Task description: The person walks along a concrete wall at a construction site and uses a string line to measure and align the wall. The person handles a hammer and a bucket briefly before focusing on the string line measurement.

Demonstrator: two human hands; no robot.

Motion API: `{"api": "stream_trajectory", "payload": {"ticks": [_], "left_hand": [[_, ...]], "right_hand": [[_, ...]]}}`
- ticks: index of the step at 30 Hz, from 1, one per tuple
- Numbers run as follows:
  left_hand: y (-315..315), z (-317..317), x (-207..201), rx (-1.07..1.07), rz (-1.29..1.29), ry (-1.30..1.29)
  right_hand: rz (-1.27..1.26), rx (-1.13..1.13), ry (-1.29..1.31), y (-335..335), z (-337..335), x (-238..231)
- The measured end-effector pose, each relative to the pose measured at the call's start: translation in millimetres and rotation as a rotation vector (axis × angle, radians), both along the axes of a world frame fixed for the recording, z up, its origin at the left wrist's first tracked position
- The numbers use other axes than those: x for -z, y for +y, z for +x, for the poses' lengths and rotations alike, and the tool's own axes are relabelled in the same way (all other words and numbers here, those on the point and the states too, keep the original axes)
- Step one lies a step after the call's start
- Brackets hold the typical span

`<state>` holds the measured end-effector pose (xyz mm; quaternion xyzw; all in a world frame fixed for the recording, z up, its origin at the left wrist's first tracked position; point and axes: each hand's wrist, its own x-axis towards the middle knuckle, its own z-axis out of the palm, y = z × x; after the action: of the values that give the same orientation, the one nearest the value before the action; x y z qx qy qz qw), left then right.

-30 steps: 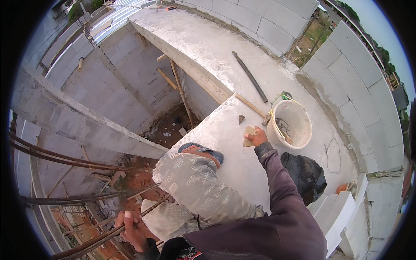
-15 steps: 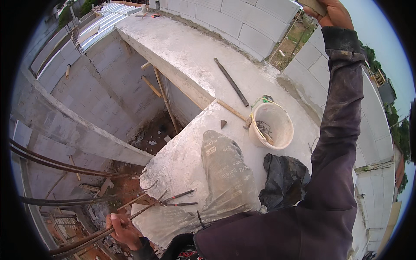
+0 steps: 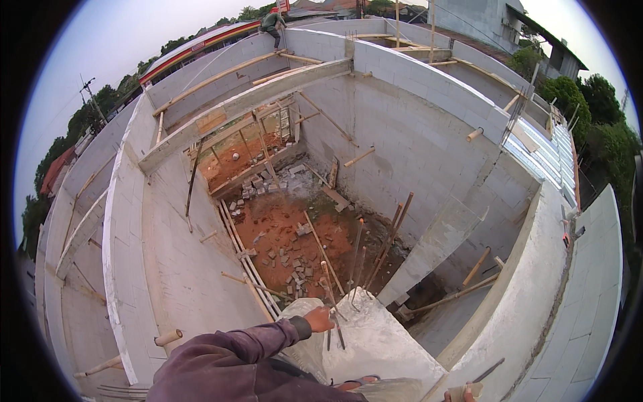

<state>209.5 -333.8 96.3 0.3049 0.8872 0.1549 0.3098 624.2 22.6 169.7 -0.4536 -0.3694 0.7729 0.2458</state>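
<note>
Left hand [image 3: 319,319] beside pincers [image 3: 340,336], grip unclear, right hand [image 3: 468,394] clasping a tan piece [image 3: 457,392], lettered sign [image 3: 198,47] far off

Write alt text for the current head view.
The left hand is beside steel rods at the corner of a concrete slab, above an unfinished room with block walls and rubble; the right hand, cut off by the frame, holds a tan piece. Another person is farther off.
</note>
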Motion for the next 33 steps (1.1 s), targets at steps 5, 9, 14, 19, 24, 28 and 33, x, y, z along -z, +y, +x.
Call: {"api": "stream_trajectory", "payload": {"ticks": [5,9,14,19,24,28,33], "left_hand": [[61.3,134.0,-98.1,0.083,0.368,-1.064],[106.1,205.2,-125.6,0.280,0.410,-1.033],[131.0,224.7,-103.9,0.702,0.636,-0.140],[154.3,235.0,-138.2,0.828,0.679,-0.233],[160.0,245.7,-258.4,-0.053,0.585,-1.288],[159.6,231.0,-337.8,-0.140,0.696,-0.281],[128.7,242.9,-405.2,-0.152,0.636,0.190]], "right_hand": [[-0.117,-0.456,-0.096,-119.3,-78.9,-42.7],[-0.071,-0.741,-0.261,-150.1,-123.6,-124.5],[0.006,-0.951,-0.330,-160.4,-133.2,-191.3],[0.089,-1.121,-0.336,-147.6,-103.9,-205.4],[0.207,-1.300,-0.327,-123.5,-67.3,-227.7],[0.402,-1.471,-0.281,-97.8,-56.0,-287.6],[0.798,-1.379,-0.264,-55.4,-72.9,-377.4]]}}
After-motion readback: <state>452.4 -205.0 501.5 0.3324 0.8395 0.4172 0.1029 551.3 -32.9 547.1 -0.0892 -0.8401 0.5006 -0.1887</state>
